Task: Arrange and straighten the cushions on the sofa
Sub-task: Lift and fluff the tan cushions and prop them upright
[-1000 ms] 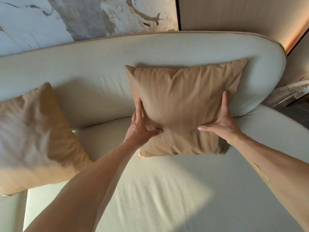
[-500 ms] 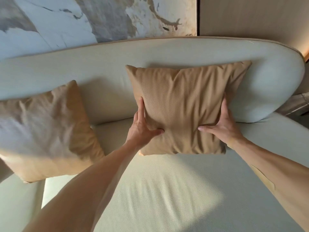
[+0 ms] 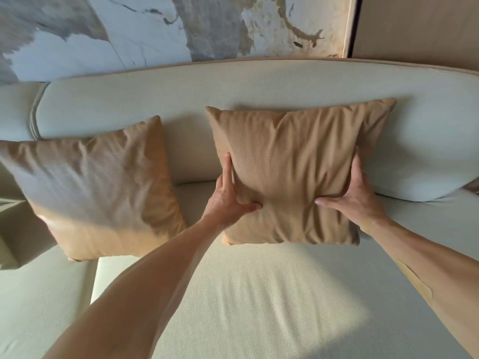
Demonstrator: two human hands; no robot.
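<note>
A tan square cushion point(image 3: 293, 164) stands upright on the cream sofa seat point(image 3: 259, 294), leaning on the backrest point(image 3: 233, 84). My left hand point(image 3: 229, 198) grips its left edge, thumb pressed into the front. My right hand point(image 3: 355, 200) grips its right edge the same way, and the fabric wrinkles between my thumbs. A second tan cushion point(image 3: 98, 187) leans against the backrest to the left, tilted a little, untouched.
A marbled wall panel point(image 3: 155, 27) rises behind the sofa, with a plain beige panel point(image 3: 420, 27) at the right. The backrest curves down at the right end. A seam splits the seat at the left point(image 3: 94, 278).
The view has shifted so both cushions sit further right in frame. My hands have squeezed the right cushion inward, adding wrinkles. The left cushion has not moved on the sofa.
</note>
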